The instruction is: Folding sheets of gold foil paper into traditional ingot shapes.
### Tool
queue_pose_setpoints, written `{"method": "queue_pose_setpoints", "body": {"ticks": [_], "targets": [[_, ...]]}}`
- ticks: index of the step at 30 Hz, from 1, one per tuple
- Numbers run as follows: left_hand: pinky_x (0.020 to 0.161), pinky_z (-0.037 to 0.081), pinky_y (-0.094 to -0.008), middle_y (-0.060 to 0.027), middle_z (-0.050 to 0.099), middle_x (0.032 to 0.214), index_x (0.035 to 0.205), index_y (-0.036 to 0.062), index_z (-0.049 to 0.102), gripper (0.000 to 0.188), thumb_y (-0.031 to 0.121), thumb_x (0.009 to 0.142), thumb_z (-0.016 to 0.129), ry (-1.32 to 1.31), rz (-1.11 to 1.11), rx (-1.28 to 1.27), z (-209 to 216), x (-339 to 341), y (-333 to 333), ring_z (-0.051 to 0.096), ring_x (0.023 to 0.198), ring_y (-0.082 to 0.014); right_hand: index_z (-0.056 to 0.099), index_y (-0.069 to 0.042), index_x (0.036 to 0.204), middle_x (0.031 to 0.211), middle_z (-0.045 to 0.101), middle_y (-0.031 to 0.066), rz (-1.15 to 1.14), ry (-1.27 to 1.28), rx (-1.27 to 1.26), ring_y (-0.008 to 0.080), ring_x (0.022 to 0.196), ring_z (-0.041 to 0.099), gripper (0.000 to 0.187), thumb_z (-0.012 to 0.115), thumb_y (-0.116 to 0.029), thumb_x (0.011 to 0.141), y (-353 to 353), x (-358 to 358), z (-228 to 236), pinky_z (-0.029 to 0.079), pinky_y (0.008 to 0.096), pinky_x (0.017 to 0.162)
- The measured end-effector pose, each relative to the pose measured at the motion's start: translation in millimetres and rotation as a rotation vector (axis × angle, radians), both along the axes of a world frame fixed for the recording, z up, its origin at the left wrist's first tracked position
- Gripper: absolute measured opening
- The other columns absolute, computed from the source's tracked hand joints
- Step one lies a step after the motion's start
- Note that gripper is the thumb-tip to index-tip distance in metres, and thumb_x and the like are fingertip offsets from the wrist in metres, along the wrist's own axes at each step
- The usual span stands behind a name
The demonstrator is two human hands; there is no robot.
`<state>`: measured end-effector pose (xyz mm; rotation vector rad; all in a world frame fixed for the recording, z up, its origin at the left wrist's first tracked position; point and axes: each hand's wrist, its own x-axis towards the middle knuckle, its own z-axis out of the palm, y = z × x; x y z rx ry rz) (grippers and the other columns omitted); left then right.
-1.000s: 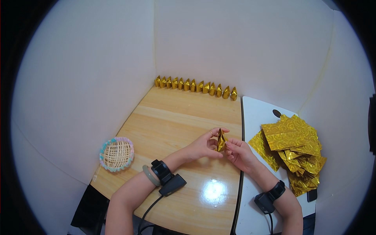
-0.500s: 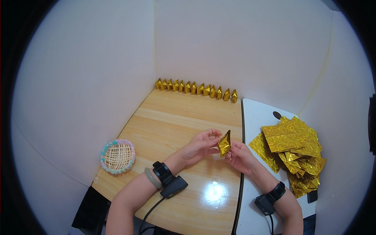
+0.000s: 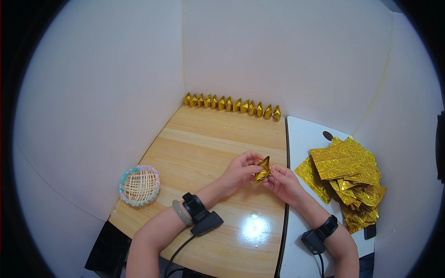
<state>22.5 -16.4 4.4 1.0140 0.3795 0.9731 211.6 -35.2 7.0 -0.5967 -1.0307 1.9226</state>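
Observation:
Between my hands, above the right part of the wooden table, is a folded gold foil paper ingot [image 3: 263, 170], boat-shaped with pointed ends and a hollow facing up. My left hand [image 3: 242, 170] grips its left side, the thumb pressing at the hollow. Fingers of my right hand [image 3: 282, 181] pinch its right side. A row of finished gold paper ingots [image 3: 229, 104] stands along the table's far edge. At the right lies a fanned pile of patterned gold foil sheets [image 3: 345, 169].
The wooden table [image 3: 204, 153] meets a white board [image 3: 301, 231] on the right, with a dark gap between. A small woven basket [image 3: 139, 185] with a pastel rim sits at the left. White walls [image 3: 278, 51] enclose the back and sides. Cables hang from black wrist devices [image 3: 206, 223].
The paper ingot has shifted slightly left and tilted. My left thumb has moved onto its hollow, and my right fingers have followed it left.

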Motion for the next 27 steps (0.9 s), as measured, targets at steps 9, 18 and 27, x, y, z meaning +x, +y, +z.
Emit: {"method": "queue_pose_setpoints", "body": {"ticks": [9,18,27], "targets": [[0.075,0.047,-0.0233,-0.0027,0.059,0.096,0.106,0.0067,0.054,0.022,0.003,0.085,0.055,0.264,0.23,0.054,0.7,8.5,-5.4,0.057,0.087,-0.009,0.054,-0.004,0.102,0.095,0.059,0.0047,0.02,-0.031,-0.016,0.0114,0.087,0.06,0.018,0.048,-0.019,0.094,1.5,-0.1,-2.7,0.05,0.0236,0.078],[0.071,0.047,-0.0228,-0.0069,0.06,0.097,0.106,0.0051,0.056,0.024,0.002,0.082,0.058,0.28,0.221,0.184,0.2,2.8,-3.1,0.06,0.083,-0.0107,0.053,-0.005,0.104,0.092,0.058,0.0011,0.008,-0.027,-0.077,0.007,0.076,0.056,0.021,0.05,-0.022,0.093,3.8,1.5,-6.2,0.049,0.0226,0.068],[0.065,0.047,-0.0281,-0.0071,0.056,0.077,0.082,0.0016,0.057,0.016,0.017,0.079,0.064,0.854,0.709,0.534,0.5,3.3,-6.6,0.061,0.074,-0.0169,0.052,-0.004,0.104,0.094,0.053,0.0034,-0.381,-0.465,0.255,0.0098,0.077,0.055,0.019,0.05,-0.018,0.092,-1.2,-8.7,-6.1,0.046,0.0214,0.066]]}}
